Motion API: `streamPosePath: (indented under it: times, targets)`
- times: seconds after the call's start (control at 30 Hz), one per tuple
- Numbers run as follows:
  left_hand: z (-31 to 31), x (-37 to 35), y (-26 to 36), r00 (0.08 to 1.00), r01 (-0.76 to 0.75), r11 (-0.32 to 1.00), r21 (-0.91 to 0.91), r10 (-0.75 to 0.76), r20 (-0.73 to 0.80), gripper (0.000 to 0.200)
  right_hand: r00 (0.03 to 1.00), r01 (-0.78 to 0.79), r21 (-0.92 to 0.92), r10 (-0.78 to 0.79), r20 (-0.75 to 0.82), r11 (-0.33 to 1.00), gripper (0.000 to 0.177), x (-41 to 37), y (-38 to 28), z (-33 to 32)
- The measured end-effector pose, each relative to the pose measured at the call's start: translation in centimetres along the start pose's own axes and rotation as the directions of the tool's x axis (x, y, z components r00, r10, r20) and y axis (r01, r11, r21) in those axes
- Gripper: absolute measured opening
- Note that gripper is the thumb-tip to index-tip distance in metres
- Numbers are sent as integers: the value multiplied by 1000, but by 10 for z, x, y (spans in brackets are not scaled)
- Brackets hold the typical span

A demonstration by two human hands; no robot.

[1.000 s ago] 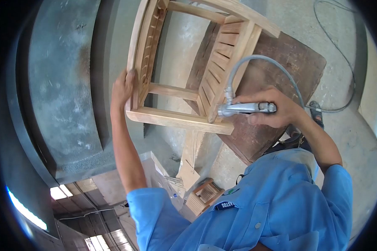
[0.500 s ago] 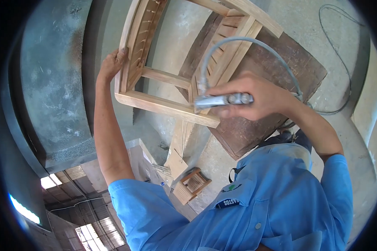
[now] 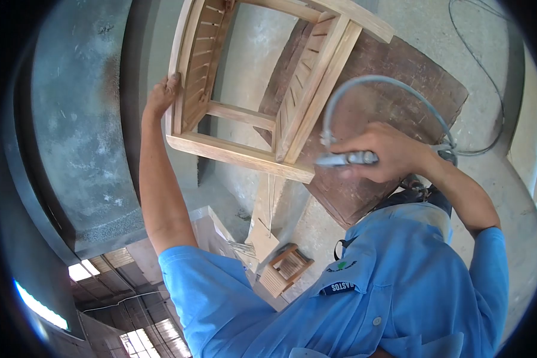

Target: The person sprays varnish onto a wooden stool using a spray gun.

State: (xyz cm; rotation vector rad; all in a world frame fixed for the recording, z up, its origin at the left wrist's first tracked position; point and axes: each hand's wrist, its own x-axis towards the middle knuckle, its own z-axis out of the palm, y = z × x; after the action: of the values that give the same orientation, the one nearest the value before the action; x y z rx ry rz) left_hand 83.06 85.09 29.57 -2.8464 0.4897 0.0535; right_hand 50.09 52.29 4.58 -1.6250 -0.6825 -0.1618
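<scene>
A pale wooden slatted furniture frame (image 3: 238,157), perhaps a chair, fills the upper middle of the view. My left hand (image 3: 163,95) grips its left outer rail, fingers closed round the wood. In my right hand (image 3: 388,152) is a silver spray gun (image 3: 346,159), held just right of the frame's lower right corner and apart from it. A grey hose (image 3: 388,79) loops up from the gun's front and back past my wrist. The gun and fingers are slightly blurred.
Under the frame lies a worn brown board (image 3: 417,77). A small slatted wooden piece (image 3: 286,269) stands on the floor below. Thin wires hang near a light wooden panel (image 3: 262,238). A large grey-blue panel (image 3: 77,119) stands at left, and a cable (image 3: 500,101) runs along the right.
My right hand has moved the spray gun rightward, away from over the frame's lower corner, and the hose loop went with it. My left hand keeps its hold; the view shifted slightly.
</scene>
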Motion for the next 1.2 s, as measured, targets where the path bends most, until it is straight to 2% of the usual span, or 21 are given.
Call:
streamPosePath:
  times: [0.07,0.17,0.23,0.37,0.43,0.47,0.53,0.57,0.6,0.63,0.67,0.73,0.8,0.83,0.93,0.97,1.0,1.03,1.13,1.17,1.2]
  targets:
    - [0,-1,1,1000,16,1000,24,-16,-9,69,996,39,-27,-41,-74,999,43,28,-15,-1]
    - [-6,-13,12,1000,0,1000,-13,0,15,67,993,3,123,11,-116,992,50,73,-32,0]
    - [-5,-15,10,1000,4,1000,4,-4,-22,64,924,266,150,-208,-320,952,43,93,-39,0]
    - [-4,-26,9,993,9,999,43,-4,-121,60,921,239,48,-211,-326,970,45,86,-34,6]
    - [-1,-37,12,985,5,998,62,6,-171,59,979,-57,47,65,-193,997,47,68,-36,2]
    - [0,-44,14,978,12,994,106,10,-209,58,981,-67,11,68,-182,998,47,60,-34,2]
    - [5,-62,14,970,40,999,-23,-45,-240,58,942,-96,-116,52,-332,989,48,48,-26,4]
    - [10,-71,12,964,69,991,-116,-96,-248,57,947,-104,-146,53,-318,984,48,42,-27,4]
    - [19,-77,4,934,12,987,-158,-68,-352,52,911,-161,-175,78,-405,971,49,37,-28,4]
    - [25,-82,-5,930,8,982,-190,-78,-360,52,867,-217,-200,94,-490,955,49,35,-32,1]
    - [28,-91,-9,916,47,979,-200,-122,-381,51,873,-222,-229,88,-480,948,49,37,-38,-2]
    - [32,-109,-15,897,81,969,-233,-173,-408,49,772,-339,-190,157,-615,921,46,42,-49,-7]
    - [38,-129,-18,846,169,959,-227,-260,-466,48,761,-342,-280,90,-642,897,46,47,-56,-11]
    - [41,-139,-20,841,159,955,-251,-265,-473,48,747,-341,-343,31,-665,875,45,49,-59,-13]
    - [63,-160,-28,776,177,905,-387,-370,-511,46,723,-357,-338,29,-690,871,45,59,-74,-12]
    - [74,-163,-31,680,111,870,-481,-419,-601,45,732,-362,-359,24,-681,860,45,65,-79,-12]
    - [86,-166,-34,573,35,829,-559,-475,-668,45,743,-302,-431,-73,-665,850,45,73,-84,-13]
    - [97,-166,-35,578,33,816,-578,-487,-655,45,748,-243,-499,-166,-642,832,45,80,-88,-14]
    - [104,-166,-18,459,-39,644,-764,-668,-586,55,750,-263,-525,-171,-639,809,44,101,-109,-14]
    - [113,-166,-11,467,-35,633,-773,-674,-572,55,756,-274,-530,-161,-635,803,44,102,-108,-14]
    - [124,-164,-5,400,-122,592,-797,-705,-585,57,760,-271,-563,-185,-623,781,44,102,-107,-15]
